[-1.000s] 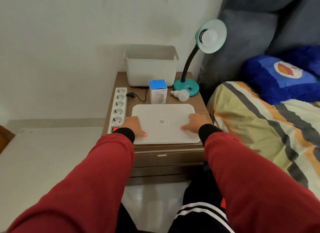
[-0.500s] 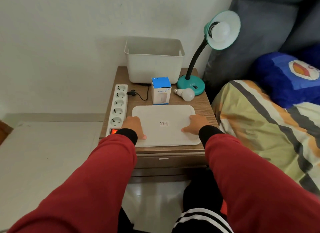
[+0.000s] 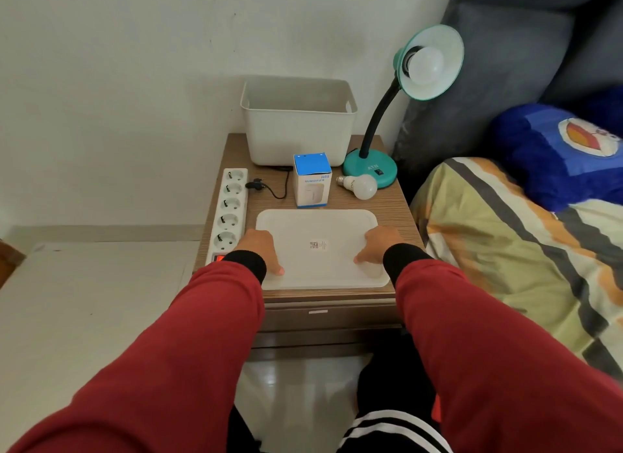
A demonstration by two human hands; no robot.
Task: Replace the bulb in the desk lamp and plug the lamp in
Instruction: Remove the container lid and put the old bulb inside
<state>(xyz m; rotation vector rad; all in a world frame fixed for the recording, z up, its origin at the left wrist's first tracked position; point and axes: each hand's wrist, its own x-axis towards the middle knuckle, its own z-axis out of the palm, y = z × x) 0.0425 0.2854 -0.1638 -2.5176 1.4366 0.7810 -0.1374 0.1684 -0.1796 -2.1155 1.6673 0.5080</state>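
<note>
Hands lie flat on the white tray (image 3: 317, 223), holding nothing: the left hand (image 3: 259, 250) on its left edge, the right hand (image 3: 379, 246) on its right edge. Left of the tray sits one power strip (image 3: 229, 209) with five holes. Behind the tray lie one plug (image 3: 254, 184), one box (image 3: 312, 179) and one spare bulb (image 3: 360, 186). One lamp (image 3: 371, 169) stands behind the tray's right corner, a bulb (image 3: 426, 64) inside. The round spare bulb could roll off if bumped.

Wall (image 3: 135, 64): plain off-white, a few small marks. Floor (image 3: 84, 300): pale, glossy tile. Desk (image 3: 387, 209): wood-grain, drawer front below, set against the wall. Bed (image 3: 505, 250) just to its right, striped cover, grey padded headboard (image 3: 505, 64), blue pillow (image 3: 556, 155). Even, soft light.
</note>
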